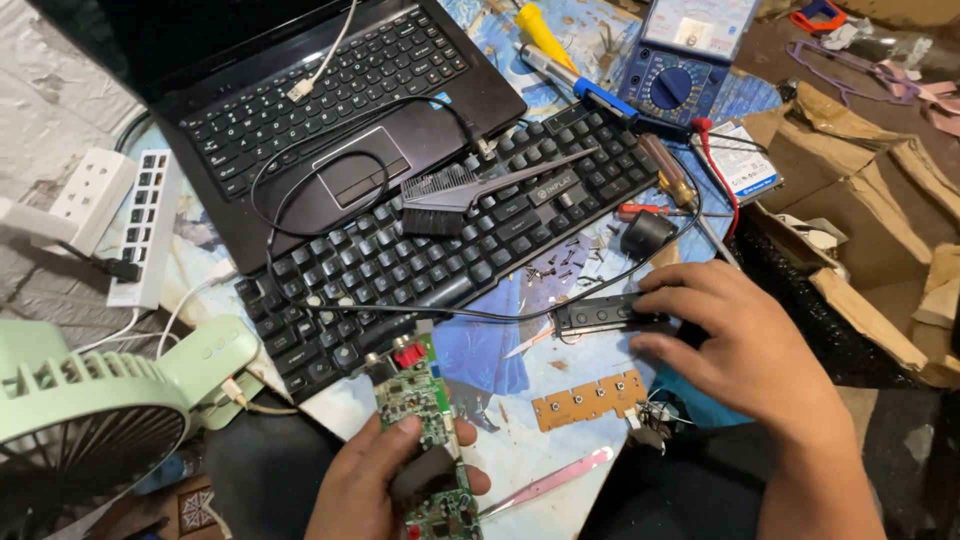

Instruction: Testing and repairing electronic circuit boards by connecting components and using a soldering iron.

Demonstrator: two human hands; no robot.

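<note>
At the near edge of the cluttered blue work surface, we list the following. Left hand: closed around a green printed circuit board with a red socket at its far end, held upright-lengthwise toward the black desktop keyboard; thumb across the board's face. Right hand: fingers curled, tips resting on a narrow black plastic strip with slots that lies flat on the surface just past the keyboard's near edge; we cannot tell whether it is pinched or only touched.

Nearby items:
- small tan rectangular board with round contacts, lying flat between the two hands;
- pink plastic tweezers, just right of the green board;
- black anti-static brush with grey handle, lying on the keyboard;
- open black laptop, behind the keyboard, a thin black cable looped over it;
- blue analogue multimeter, far right;
- pale green desk fan, left;
- white power strip, left edge;
- torn brown cardboard, right.
</note>
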